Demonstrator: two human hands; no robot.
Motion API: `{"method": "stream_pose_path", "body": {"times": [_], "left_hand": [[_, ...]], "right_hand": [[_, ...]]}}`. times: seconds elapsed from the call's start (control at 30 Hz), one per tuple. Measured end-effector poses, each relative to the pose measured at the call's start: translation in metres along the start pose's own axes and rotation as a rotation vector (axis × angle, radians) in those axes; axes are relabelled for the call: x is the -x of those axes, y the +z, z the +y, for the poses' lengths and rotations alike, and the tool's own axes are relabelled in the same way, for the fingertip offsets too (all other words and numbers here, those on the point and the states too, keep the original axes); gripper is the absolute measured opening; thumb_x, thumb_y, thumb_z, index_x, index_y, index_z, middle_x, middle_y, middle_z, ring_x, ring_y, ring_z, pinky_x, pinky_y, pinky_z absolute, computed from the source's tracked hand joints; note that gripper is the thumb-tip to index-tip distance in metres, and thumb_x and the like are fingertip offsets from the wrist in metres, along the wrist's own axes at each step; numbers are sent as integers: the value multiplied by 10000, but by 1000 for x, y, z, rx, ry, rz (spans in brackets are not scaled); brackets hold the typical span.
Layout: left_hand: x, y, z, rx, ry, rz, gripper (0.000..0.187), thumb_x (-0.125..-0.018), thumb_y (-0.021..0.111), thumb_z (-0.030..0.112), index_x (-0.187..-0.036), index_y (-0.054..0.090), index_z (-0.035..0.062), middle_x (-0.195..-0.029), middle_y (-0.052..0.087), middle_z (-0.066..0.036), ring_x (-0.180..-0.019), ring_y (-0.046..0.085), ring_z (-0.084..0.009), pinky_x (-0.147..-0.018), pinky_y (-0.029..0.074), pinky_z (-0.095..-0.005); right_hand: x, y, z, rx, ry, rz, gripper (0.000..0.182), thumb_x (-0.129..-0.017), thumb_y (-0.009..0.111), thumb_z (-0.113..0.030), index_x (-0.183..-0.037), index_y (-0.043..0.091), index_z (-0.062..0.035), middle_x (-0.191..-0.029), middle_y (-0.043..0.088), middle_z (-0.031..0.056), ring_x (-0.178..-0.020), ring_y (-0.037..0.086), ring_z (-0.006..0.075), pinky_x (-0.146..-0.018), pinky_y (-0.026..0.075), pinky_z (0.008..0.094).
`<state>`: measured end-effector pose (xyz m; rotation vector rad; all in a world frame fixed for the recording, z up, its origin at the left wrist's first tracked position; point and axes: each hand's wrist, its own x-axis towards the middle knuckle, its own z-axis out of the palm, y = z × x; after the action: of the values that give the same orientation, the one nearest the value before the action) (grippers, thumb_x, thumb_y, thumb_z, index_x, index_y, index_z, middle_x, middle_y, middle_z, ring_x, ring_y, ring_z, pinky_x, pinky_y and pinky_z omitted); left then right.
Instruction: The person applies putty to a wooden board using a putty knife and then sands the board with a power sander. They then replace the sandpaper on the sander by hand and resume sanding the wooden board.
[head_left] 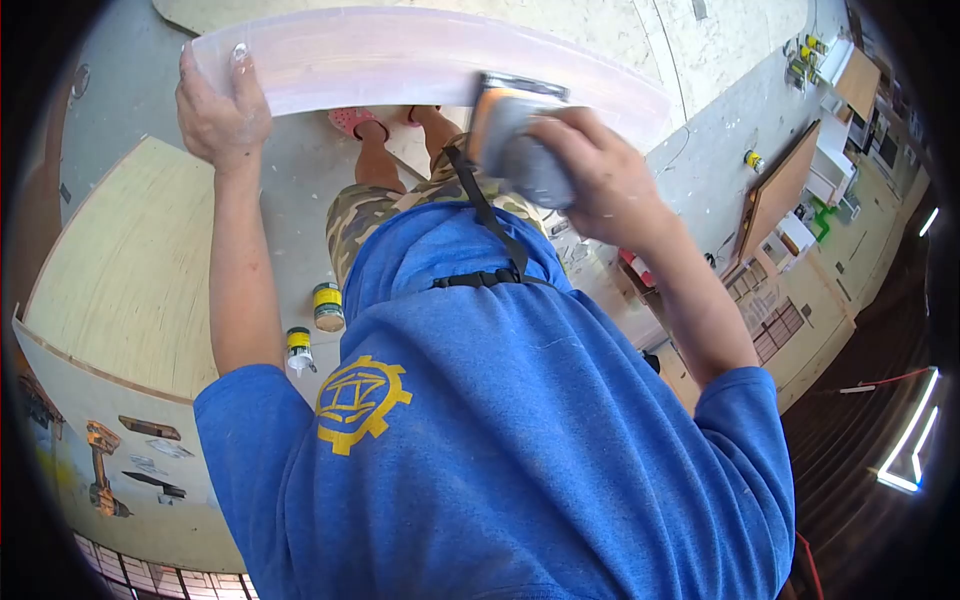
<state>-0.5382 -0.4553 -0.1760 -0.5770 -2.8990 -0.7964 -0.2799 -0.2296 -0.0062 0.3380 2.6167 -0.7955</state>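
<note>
A long, curved panel [400, 60] with a whitish, pinkish coating spans the top of the head view. My left hand [225, 115] grips its left end, fingers and thumb against the surface. In my right hand [605, 180] is a grey and orange power sander [505, 125], blurred by motion. The fingers wrap around its rounded body, and its flat pad end is up against the panel's lower edge, right of the middle.
A plywood piece [130, 270] stands at the left. Near it are a yellow-banded can [328, 307] and a smaller can [299, 348]. A cordless drill [103, 470] lies lower left. Brown boards [778, 195] lean at the right; a large pale sheet [720, 70] lies beyond the panel.
</note>
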Motion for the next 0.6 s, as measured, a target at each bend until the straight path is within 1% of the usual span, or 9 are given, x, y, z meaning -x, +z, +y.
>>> {"method": "stream_pose_path", "body": {"times": [0.03, 0.07, 0.1, 0.17, 0.23, 0.33, 0.47, 0.5, 0.6], "left_hand": [[0, -1, 0, -15, 2, 1, 645, -864, 623, 463, -1350, 489, 61, -1176, 611, -199, -1062, 602, -359, -889, 474, -436], [1, -1, -2, -6, 15, -5, 645, -864, 623, 463, -1350, 489, 61, -1176, 611, -199, -1062, 602, -359, -889, 474, -436], [1, -1, -5, -20, 11, -5, 645, -865, 625, 457, -1349, 488, 54, -1196, 606, -204, -1083, 592, -364, -908, 466, -434], [1, 1, -5, -18, 23, -4, 646, -865, 627, 451, -1349, 487, 46, -1217, 600, -208, -1104, 583, -369, -926, 458, -431], [-1, -2, -5, -13, -50, -30, 634, -872, 626, 422, -1351, 482, 33, -1272, 575, -214, -1156, 559, -370, -965, 439, -422], [-2, 0, -11, -20, -31, -20, 624, -878, 623, 394, -1355, 475, 19, -1301, 559, -217, -1188, 545, -364, -990, 428, -412], [-2, -4, -11, 38, -3, -35, 623, -889, 611, 388, -1359, 467, 6, -1318, 548, -215, -1196, 541, -361, -1000, 421, -412], [-1, -5, -10, 24, -16, -45, 625, -895, 603, 387, -1364, 458, 1, -1328, 540, -216, -1203, 536, -362, -1004, 417, -412], [-2, -7, -14, -9, -11, -58, 631, -902, 585, 382, -1378, 438, -4, -1339, 524, -224, -1211, 526, -370, -1010, 412, -415]], "right_hand": [[-11, 3, -11, 15, -31, -23, 667, -611, 737, -10, -1229, 517, -136, -1144, 576, 107, -997, 630, 331, -797, 546, 396], [-22, 6, -22, 7, -57, -20, 644, -631, 725, -16, -1224, 513, -148, -1127, 570, 95, -973, 633, 323, -781, 547, 392], [-33, 10, -33, -3, -53, -41, 625, -650, 701, -8, -1225, 498, -150, -1119, 561, 98, -950, 636, 322, -761, 547, 396], [-45, 16, -49, -102, 10, 18, 640, -648, 659, 39, -1233, 477, -145, -1104, 554, 113, -954, 627, 335, -745, 539, 420], [-39, 17, -47, -119, 82, 60, 646, -646, 664, 44, -1234, 478, -149, -1098, 553, 115, -949, 627, 339, -745, 536, 426], [-4, 7, -9, -121, 127, 101, 643, -656, 677, 41, -1236, 483, -157, -1104, 554, 115, -951, 629, 349, -751, 537, 427], [59, 1, 51, -136, 373, 102, 639, -657, 721, -3, -1234, 495, -160, -1146, 558, 124, -1008, 612, 373, -795, 533, 426], [76, 2, 68, -130, 366, 168, 587, -680, 667, 26, -1215, 503, -150, -1129, 563, 109, -981, 618, 369, -772, 526, 437], [118, 1, 112, -151, 468, 280, 591, -673, 693, -5, -1223, 508, -119, -1145, 565, 133, -992, 614, 378, -810, 520, 436]]}}
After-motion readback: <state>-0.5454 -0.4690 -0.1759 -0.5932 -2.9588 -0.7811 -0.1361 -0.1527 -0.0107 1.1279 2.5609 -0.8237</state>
